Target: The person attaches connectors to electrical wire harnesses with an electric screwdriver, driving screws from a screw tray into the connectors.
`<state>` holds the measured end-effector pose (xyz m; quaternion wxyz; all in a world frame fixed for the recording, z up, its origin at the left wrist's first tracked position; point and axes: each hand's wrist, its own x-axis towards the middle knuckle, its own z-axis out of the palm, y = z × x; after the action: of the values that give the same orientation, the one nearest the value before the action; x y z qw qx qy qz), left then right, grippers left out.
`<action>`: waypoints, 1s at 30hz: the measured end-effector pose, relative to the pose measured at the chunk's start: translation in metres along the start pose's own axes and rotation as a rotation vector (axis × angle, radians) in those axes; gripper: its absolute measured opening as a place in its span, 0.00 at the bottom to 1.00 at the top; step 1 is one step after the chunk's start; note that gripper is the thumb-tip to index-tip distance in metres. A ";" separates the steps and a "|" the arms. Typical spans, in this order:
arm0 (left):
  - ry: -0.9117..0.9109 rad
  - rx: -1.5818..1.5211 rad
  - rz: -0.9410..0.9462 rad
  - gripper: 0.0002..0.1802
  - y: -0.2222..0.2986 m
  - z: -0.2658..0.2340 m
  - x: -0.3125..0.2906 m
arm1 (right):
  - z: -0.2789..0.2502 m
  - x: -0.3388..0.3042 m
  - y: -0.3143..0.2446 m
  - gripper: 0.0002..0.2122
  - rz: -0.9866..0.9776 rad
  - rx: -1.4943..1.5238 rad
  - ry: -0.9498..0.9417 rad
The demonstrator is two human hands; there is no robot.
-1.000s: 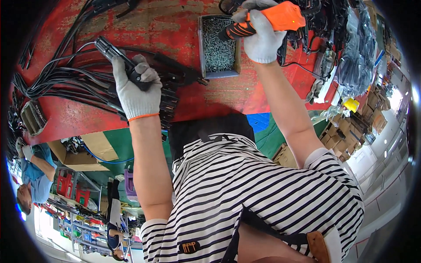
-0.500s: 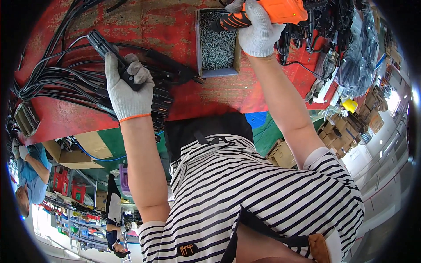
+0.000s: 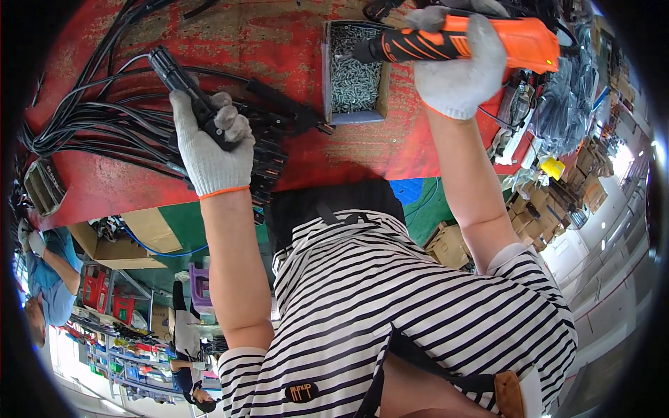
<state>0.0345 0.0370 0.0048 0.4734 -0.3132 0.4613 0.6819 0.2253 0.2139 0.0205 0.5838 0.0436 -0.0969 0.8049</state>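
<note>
My left hand, in a white knit glove with grey fingertips, is closed round a black plastic part with a ribbed round end. It is held above a pile of similar black parts with cables. In the same kind of glove, my right hand grips an orange and black power screwdriver. The tool lies level in the hand, its dark nose pointing left over the upper right of a small open box of silver screws. Whether a screw is on the tip cannot be made out.
Black cables run across the worn red tabletop at left. Dark parts and clear plastic bags crowd the right end. A carton stands below the left edge. Two other people are at lower left, one in a blue shirt.
My right hand has moved right and slightly toward me with the screwdriver, uncovering more of the screw box. My left hand still holds the black part; the view has shifted slightly.
</note>
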 end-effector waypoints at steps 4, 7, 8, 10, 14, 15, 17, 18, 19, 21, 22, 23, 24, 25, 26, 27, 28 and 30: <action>-0.081 -0.011 -0.108 0.25 0.013 -0.011 -0.003 | 0.054 -0.004 0.005 0.11 0.025 -0.854 0.205; -0.103 -0.056 -0.140 0.22 0.012 -0.017 -0.002 | 0.072 -0.002 0.032 0.12 -0.039 -0.889 0.356; -0.098 -0.034 -0.121 0.22 0.010 -0.017 -0.001 | 0.075 -0.001 0.043 0.12 -0.035 -0.869 0.362; -0.088 -0.041 -0.105 0.23 0.008 -0.019 -0.001 | 0.082 0.000 0.060 0.11 -0.035 -0.902 0.404; -0.040 -0.056 -0.136 0.20 0.010 -0.027 0.002 | 0.082 0.002 0.092 0.13 0.006 -0.934 0.393; -0.040 -0.020 -0.099 0.17 0.011 -0.026 0.000 | 0.081 0.003 0.098 0.12 -0.003 -0.964 0.374; -0.021 -0.023 -0.093 0.16 0.011 -0.026 0.001 | 0.079 0.005 0.101 0.12 0.040 -0.917 0.355; -0.004 -0.022 -0.086 0.15 0.012 -0.023 0.000 | 0.078 0.004 0.104 0.12 0.078 -0.866 0.335; -0.002 -0.025 -0.087 0.15 0.011 -0.020 -0.001 | 0.076 0.004 0.105 0.11 0.111 -0.819 0.333; 0.034 -0.009 -0.041 0.18 0.010 -0.012 -0.006 | 0.072 0.002 0.109 0.11 0.123 -0.838 0.318; 0.035 -0.011 -0.043 0.18 0.010 -0.011 -0.007 | 0.070 0.001 0.111 0.10 0.131 -0.855 0.302; 0.033 -0.002 -0.033 0.18 0.010 -0.011 -0.007 | 0.068 0.000 0.113 0.10 0.132 -0.857 0.303; 0.031 0.008 -0.022 0.18 0.010 -0.012 -0.008 | 0.067 0.000 0.114 0.10 0.150 -0.811 0.306; 0.032 0.006 -0.024 0.18 0.010 -0.012 -0.008 | 0.067 0.000 0.116 0.09 0.168 -0.766 0.310; 0.024 0.001 -0.030 0.18 0.011 -0.013 -0.007 | 0.066 0.000 0.117 0.09 0.169 -0.767 0.311; 0.016 -0.005 -0.035 0.18 0.011 -0.014 -0.007 | 0.065 0.001 0.119 0.08 0.167 -0.771 0.318; 0.018 -0.006 -0.034 0.18 0.011 -0.015 -0.006 | 0.064 0.001 0.120 0.08 0.166 -0.775 0.326; 0.022 -0.011 -0.054 0.18 0.011 -0.016 -0.006 | 0.062 0.002 0.122 0.08 0.168 -0.770 0.326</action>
<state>0.0257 0.0185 0.0075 0.4846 -0.3357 0.4540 0.6681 0.1060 0.1660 0.0690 0.4973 -0.3137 -0.3001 0.7511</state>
